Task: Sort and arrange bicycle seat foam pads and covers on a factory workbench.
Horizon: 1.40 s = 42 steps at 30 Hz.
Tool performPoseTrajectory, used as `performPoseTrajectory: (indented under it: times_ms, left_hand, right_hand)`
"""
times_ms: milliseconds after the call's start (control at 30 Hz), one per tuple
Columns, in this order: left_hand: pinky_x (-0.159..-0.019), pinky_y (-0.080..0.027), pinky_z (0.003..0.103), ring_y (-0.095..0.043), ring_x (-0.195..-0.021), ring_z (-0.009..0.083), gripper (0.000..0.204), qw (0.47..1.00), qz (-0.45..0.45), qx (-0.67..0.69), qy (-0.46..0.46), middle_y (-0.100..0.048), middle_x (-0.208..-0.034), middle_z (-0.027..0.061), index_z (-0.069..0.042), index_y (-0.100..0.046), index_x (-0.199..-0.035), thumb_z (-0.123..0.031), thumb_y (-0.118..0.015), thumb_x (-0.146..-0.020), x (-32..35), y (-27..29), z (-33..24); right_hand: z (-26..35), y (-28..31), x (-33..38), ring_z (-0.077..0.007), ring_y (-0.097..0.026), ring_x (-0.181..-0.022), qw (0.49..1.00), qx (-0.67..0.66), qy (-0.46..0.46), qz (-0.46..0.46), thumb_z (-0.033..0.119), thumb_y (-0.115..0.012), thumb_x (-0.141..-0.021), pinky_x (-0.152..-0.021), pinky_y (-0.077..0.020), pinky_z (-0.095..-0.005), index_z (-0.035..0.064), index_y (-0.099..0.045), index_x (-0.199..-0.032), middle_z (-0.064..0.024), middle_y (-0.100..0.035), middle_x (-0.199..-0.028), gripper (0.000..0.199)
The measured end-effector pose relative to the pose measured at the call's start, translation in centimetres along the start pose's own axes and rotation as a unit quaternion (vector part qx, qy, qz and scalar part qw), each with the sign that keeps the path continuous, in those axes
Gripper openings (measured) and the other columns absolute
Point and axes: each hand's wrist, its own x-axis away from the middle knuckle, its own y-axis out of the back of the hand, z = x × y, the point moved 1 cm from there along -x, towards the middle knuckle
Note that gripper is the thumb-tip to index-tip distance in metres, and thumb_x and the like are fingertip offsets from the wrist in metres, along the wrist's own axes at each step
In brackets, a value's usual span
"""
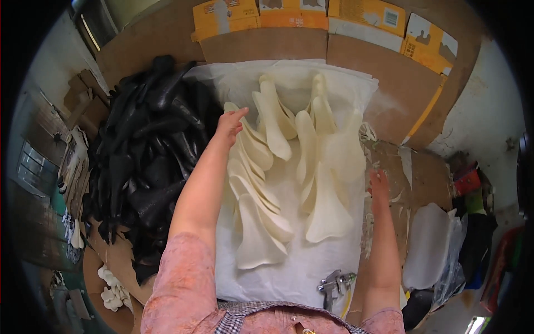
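Left hand (231, 123), fingers together, touches the cream shaped pieces (278, 172) laid on a white sheet (300, 267); right hand (379, 183), fingers indistinct, rests beside them. Orange-and-white flattened cartons (334, 16) stand behind; black pieces (144, 161) left.

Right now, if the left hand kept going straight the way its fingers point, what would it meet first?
The left hand points up and right; it would probably first meet the cream-coloured pieces just past its fingertips, though depth is unclear.

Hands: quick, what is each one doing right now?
Left hand: open, fingertips on a cream foam piece, gripping nothing.
Right hand: open, resting on the cardboard, empty.
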Motion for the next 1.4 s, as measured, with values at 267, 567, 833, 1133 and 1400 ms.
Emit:
performPoseTrajectory:
  times_ms: [267,567,833,1133,1400]
  left_hand:
    - [-0.078,-0.050,0.037,-0.061,-0.092,0.0255,0.075,0.990,-0.053,-0.078,-0.102,-0.060,-0.108,0.0152,0.002,-0.052,-0.117,-0.035,-0.085,-0.061,-11.4,-10.1,2.3]
    - [-0.076,-0.050,0.037,-0.062,-0.085,0.0242,0.053,0.958,-0.150,0.071,-0.235,-0.064,-0.099,0.0136,0.003,-0.058,-0.103,-0.021,-0.083,-0.062,-10.7,-11.3,1.2]
    - [-0.073,-0.049,0.033,-0.058,-0.077,0.0186,0.044,0.871,-0.148,0.104,-0.457,-0.060,-0.084,0.0058,-0.007,-0.051,-0.089,-0.015,-0.077,-0.054,-0.8,-11.2,-8.5]
    - [-0.073,-0.053,0.032,-0.065,-0.079,0.0180,0.041,0.944,0.096,0.142,-0.284,-0.066,-0.089,0.0099,0.000,-0.058,-0.102,-0.001,-0.072,-0.064,29.3,2.1,-14.6]
    - [-0.082,-0.049,0.037,-0.062,-0.091,0.0324,0.055,0.951,-0.086,-0.293,-0.054,-0.063,-0.097,0.0191,0.000,-0.050,-0.107,-0.023,-0.073,-0.063,35.1,1.6,6.0]
  right_hand:
    - [0.8,0.0,-3.7,-0.0185,-0.061,-0.094,0.976,-0.162,0.060,0.134,0.027,-0.065,-0.086,-0.084,-0.0479,-0.0351,0.0023,-0.053,-0.122,-0.0096,-0.062,-0.112,0.046]
    - [-5.9,6.9,14.8,-0.0259,-0.058,-0.100,0.927,0.233,0.217,0.196,0.015,-0.066,-0.082,-0.088,-0.0461,-0.0366,0.0021,-0.058,-0.117,-0.0145,-0.062,-0.106,0.038]
    - [-9.3,9.3,18.1,-0.0286,-0.050,-0.113,0.933,0.263,0.135,0.207,0.011,-0.065,-0.076,-0.089,-0.0446,-0.0389,0.0010,-0.042,-0.131,-0.0192,-0.047,-0.127,0.060]
    - [-29.2,19.1,15.9,-0.0464,-0.049,-0.108,0.850,0.481,0.141,0.162,0.032,-0.065,-0.080,-0.093,-0.0394,-0.0505,-0.0024,-0.047,-0.125,-0.0295,-0.050,-0.119,0.059]
    - [-14.1,13.0,29.8,-0.0454,-0.040,-0.118,0.749,0.543,0.283,0.255,0.027,-0.077,-0.066,-0.100,-0.0329,-0.0490,0.0008,-0.040,-0.130,-0.0274,-0.040,-0.132,0.078]
